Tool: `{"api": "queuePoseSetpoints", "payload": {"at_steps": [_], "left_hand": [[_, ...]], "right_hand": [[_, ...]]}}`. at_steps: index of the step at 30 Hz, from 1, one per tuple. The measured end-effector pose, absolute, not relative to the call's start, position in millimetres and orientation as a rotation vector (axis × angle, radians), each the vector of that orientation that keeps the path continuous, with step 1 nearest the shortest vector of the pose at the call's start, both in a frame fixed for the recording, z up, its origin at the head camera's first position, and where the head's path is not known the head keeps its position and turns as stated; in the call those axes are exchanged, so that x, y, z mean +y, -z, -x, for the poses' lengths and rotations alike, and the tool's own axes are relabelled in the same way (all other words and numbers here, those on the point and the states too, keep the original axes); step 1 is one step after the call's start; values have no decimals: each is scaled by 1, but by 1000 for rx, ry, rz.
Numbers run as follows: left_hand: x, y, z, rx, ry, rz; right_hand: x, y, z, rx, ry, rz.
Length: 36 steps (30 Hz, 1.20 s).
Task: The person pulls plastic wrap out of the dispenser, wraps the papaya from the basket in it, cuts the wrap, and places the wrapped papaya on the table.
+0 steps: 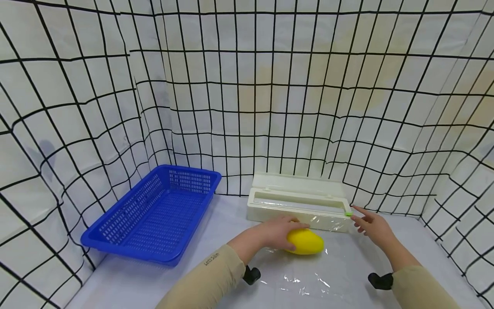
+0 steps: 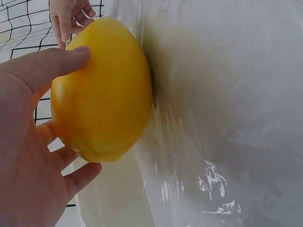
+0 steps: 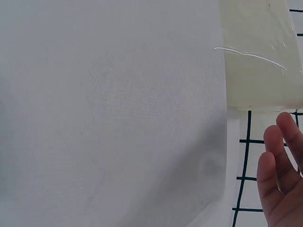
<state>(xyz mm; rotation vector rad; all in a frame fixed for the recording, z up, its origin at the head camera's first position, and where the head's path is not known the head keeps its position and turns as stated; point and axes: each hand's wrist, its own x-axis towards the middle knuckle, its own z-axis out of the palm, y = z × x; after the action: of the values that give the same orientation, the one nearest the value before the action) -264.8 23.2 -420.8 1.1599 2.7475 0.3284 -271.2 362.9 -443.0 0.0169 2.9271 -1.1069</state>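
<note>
My left hand (image 1: 278,233) grips a smooth yellow oval fruit (image 1: 308,242), its exact kind unclear, over a sheet of clear cling film (image 1: 305,279). In the left wrist view the thumb lies across the fruit (image 2: 106,90) and the fingers curl round its side. The film runs from a cream cling film dispenser (image 1: 297,218) with its lid raised and a roll inside. At the dispenser's right end sits a green slider (image 1: 348,213). My right hand (image 1: 372,227) is beside that end, fingers loosely extended and holding nothing; whether a fingertip touches the slider cannot be told.
A blue plastic basket (image 1: 154,256) stands to the left on the white table surface (image 1: 210,249). White walls with a black grid (image 1: 266,98) enclose the back and both sides. The dispenser's raised lid (image 1: 297,184) is close to the back wall.
</note>
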Motion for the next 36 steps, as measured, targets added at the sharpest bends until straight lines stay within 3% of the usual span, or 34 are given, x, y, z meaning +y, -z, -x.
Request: {"api": "queuePoseSetpoints", "payload": {"at_steps": [18,36], "left_hand": [[13,415,259,2756,-438,-1116],[-58,404,219,2780,-289,-1113]], "right_hand": [[351,427,241,3043,1027,97],[318,422,188,2898,799,676]]}}
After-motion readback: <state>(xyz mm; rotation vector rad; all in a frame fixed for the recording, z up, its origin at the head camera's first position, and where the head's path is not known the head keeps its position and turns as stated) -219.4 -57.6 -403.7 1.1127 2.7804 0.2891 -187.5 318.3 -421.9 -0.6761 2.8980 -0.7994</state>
